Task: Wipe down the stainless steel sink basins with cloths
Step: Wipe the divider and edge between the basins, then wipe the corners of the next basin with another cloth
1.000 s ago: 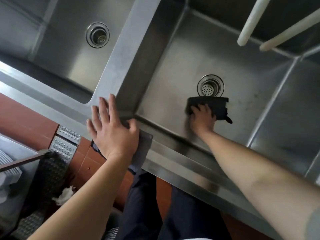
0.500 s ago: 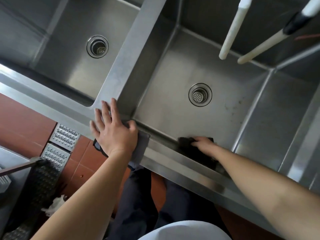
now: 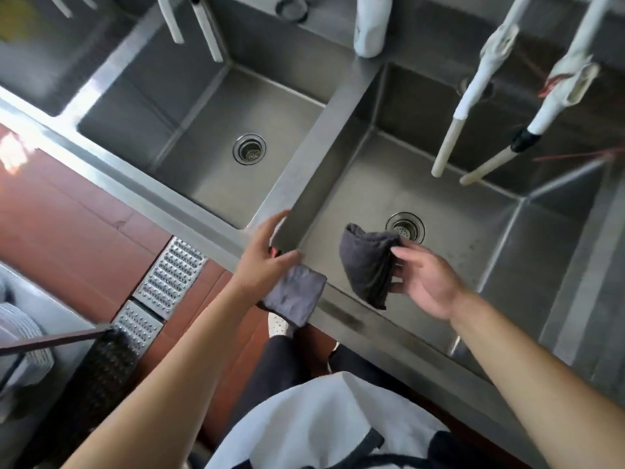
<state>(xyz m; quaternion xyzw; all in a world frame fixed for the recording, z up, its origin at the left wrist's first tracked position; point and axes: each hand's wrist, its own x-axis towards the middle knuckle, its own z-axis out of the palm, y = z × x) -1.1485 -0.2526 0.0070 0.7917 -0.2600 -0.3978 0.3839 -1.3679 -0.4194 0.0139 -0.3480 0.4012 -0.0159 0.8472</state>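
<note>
Since the right hand (image 3: 426, 282) only pinches its cloth (image 3: 367, 264) loosely, it could drop; the left hand (image 3: 267, 255) pins another cloth (image 3: 294, 294) beneath it.

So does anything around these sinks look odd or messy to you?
Mostly tidy. The two faucet spouts over the right basin are wrapped in ragged white cloth or tape, with red string trailing off, which looks improvised. Faint dark specks dot that basin's floor. Nothing looks spilled.
</note>
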